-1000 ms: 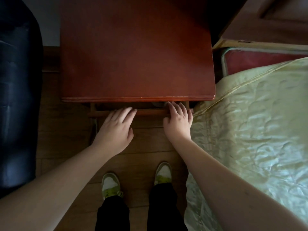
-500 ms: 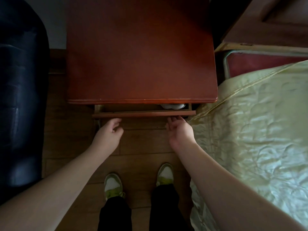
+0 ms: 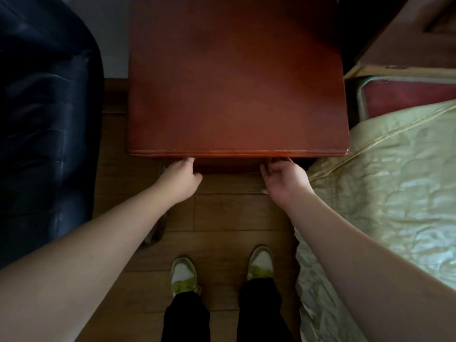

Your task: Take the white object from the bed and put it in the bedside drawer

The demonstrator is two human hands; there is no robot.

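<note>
The reddish wooden bedside table (image 3: 234, 82) fills the upper middle of the head view. Just under its front edge only a thin dark strip of the drawer front (image 3: 229, 166) shows, so the drawer sits pushed in. The white object is hidden from view. My left hand (image 3: 181, 180) rests its fingertips against the left part of the drawer front, holding nothing. At the right end of that front, my right hand (image 3: 283, 180) has its fingers loosely curved and its fingertips touching the wood, also holding nothing.
The bed with a pale green quilted cover (image 3: 385, 193) lies close on the right. A black leather seat (image 3: 44, 119) stands on the left. My two shoes (image 3: 183, 275) stand on the wooden floor (image 3: 229, 218) in the narrow gap between them.
The drawer stood slightly out with the white object showing inside. Both hands have moved forward against its front, and the drawer has slid in under the tabletop, hiding the object.
</note>
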